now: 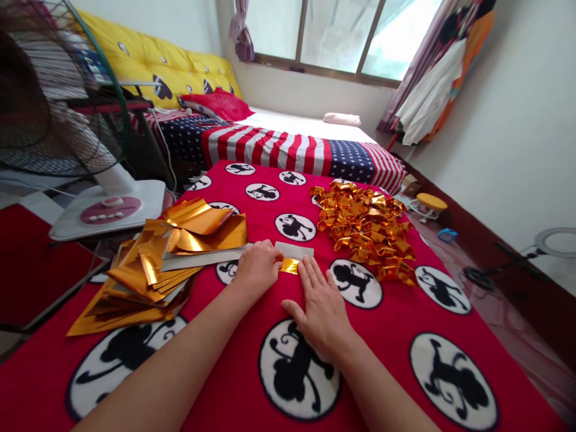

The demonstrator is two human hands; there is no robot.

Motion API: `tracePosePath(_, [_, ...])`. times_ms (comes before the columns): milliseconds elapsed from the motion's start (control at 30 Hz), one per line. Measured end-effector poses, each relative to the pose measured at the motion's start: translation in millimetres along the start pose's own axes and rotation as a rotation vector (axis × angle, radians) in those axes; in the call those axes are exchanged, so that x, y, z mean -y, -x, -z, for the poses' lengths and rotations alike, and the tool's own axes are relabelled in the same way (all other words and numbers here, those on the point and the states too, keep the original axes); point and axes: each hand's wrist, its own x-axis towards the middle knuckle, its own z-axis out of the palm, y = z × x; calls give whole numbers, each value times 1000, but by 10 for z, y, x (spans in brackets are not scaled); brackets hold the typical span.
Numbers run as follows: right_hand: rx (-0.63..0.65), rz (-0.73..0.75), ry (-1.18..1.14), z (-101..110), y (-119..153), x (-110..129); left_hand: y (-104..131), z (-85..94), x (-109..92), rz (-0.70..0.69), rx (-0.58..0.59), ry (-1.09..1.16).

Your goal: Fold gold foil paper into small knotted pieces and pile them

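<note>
A sheet of gold foil paper (290, 266) lies partly folded on the red cloth, its pale back showing along the far side and a gold strip along the near side. My left hand (257, 267) has its fingers curled on the sheet's left end, covering that end. With fingers stretched out, my right hand (323, 303) lies flat, its fingertips touching the right end. To the left is a loose pile of flat gold foil sheets (148, 270). A heap of folded gold foil pieces (362, 225) sits to the right.
The red cloth (387, 360) with monkey prints covers the table. A fan (110, 204) stands close by on the left. Beyond the table is a bed with a striped, starred cover (270, 147). On the right floor are a yellow-topped stool (432, 201) and a ring-light stand (508, 259).
</note>
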Motion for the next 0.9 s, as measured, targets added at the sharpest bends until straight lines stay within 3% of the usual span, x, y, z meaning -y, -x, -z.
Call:
tracePosePath(67, [-17,5,6,-19,-1,14,47,25,-165,-41,-114,-67])
tracePosePath(133, [-36,18,14,-34,-4,22,96,-6,-341,-143,-116,23])
tracePosePath(233, [-23,35,41,-45,-13,40,135,-145,-512,-415,44,222])
tracePosePath(300, [3,24,64,-39,-21,57,132,-248,-529,-470,190,260])
tracePosePath(433, [1,16,61,-8,-18,69,93,-338,-415,-395,302,248])
tracePosePath(633, [-50,28,22,-8,9,22,82,-331,-202,-304,257,155])
tracePosePath(900, [-23,-2,21,-16,-4,20,49,-300,46,-189,215,-33])
